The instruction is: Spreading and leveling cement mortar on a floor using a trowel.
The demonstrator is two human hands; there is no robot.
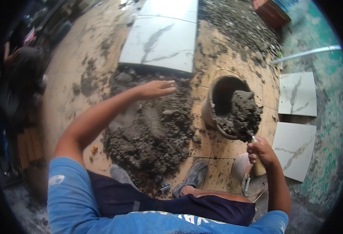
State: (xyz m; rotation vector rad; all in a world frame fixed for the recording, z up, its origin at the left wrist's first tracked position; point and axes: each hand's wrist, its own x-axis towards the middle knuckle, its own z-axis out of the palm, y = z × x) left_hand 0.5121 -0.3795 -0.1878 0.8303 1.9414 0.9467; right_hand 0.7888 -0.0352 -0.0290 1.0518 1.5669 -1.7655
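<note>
My right hand [262, 151] is wrapped round the handle of a trowel [253, 139], whose blade is hidden under a heap of wet grey mortar [246, 111]. That load sits at the mouth of a tilted bucket [209, 111], its opening turned partly toward me. My left hand [156, 89] reaches out with stretched fingers and holds nothing. Beneath it lies a broad bed of lumpy mortar [152, 144] on the floor, its far end meeting the laid white marble-look tiles [158, 43].
Two loose white tiles [296, 152] lean by the green wall [327, 117] on the right, below a pale pipe [308, 54]. Rubble [241, 27] and a red box [271, 13] are at the far right. A pinkish round container [239, 167] stands near my right shoe [193, 175]. Dark clutter fills the left.
</note>
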